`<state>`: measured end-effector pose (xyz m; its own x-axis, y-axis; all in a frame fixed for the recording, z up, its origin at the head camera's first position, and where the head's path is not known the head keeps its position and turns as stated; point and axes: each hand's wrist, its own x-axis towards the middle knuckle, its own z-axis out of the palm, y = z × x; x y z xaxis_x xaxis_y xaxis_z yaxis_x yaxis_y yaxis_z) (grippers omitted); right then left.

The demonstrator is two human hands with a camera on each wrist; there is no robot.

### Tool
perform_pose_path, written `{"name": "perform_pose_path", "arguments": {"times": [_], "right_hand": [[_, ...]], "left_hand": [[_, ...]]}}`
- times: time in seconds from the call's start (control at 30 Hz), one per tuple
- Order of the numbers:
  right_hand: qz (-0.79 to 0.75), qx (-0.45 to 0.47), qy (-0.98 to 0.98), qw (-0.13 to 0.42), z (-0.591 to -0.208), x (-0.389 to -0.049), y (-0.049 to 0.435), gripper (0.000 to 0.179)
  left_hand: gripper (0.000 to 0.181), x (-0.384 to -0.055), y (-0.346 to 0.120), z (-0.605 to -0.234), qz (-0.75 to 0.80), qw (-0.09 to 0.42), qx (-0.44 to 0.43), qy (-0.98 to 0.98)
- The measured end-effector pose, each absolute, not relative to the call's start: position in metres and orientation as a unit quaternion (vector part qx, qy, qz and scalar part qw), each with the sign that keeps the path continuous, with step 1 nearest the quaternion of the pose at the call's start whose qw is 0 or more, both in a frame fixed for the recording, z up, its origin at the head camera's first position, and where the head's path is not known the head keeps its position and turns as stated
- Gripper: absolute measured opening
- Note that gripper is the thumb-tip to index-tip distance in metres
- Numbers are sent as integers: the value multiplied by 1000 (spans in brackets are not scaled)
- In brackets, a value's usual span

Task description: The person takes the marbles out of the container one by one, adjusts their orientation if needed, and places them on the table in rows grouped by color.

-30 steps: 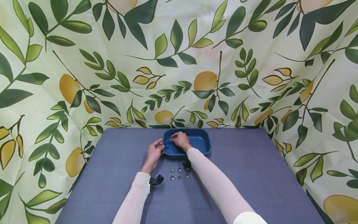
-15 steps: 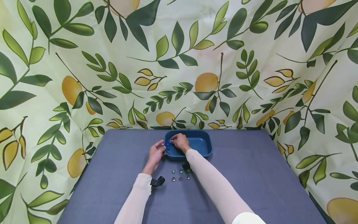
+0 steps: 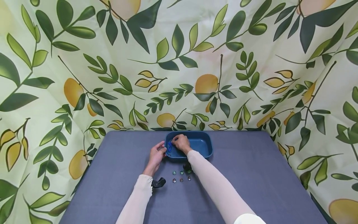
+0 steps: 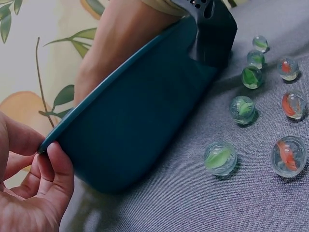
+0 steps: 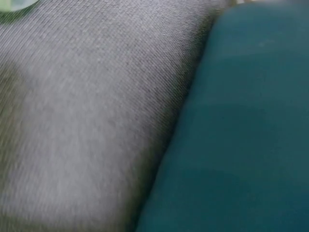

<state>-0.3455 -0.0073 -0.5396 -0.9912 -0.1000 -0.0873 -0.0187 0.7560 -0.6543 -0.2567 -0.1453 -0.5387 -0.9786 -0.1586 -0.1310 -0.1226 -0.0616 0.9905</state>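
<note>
A blue rectangular tub (image 3: 200,145) stands near the back of the table. My left hand (image 3: 156,157) holds its left rim, pinching it between thumb and fingers (image 4: 60,166) in the left wrist view. Inside the tub, my right hand (image 3: 181,143) reaches down with its fingertips at several dark blue marbles (image 3: 169,148) along the left end. Whether a marble sits between those fingertips is too small to tell. The right wrist view shows only the tub's outer wall (image 5: 251,125) and cloth, not the hand.
In front of the tub, clear glass marbles with green swirls (image 4: 219,158) lie in a row on the grey cloth (image 4: 193,208). A parallel row has orange-red swirls (image 4: 288,156). A leaf-and-fruit printed curtain (image 3: 179,68) hangs behind the table.
The whole head view has shifted slightly downward. Both hands keep nearly the same places on the tub, the right fingertips moving only a little among the blue marbles.
</note>
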Motion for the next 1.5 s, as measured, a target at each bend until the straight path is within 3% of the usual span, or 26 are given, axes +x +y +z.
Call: {"name": "perform_pose_path", "arguments": {"times": [0.63,1.03,1.5], "right_hand": [[-481,-77,873,1,-507,-330,24,16],[-528,-76,846,-16,-485,-304,53,14],[-526,-101,843,-48,-486,-264,82,14]], "left_hand": [[45,-260,-144,-543,-725,20,115,-679],[45,-260,-143,-542,-725,17,118,-678],[46,-259,-144,-542,-724,10,112,-680]]}}
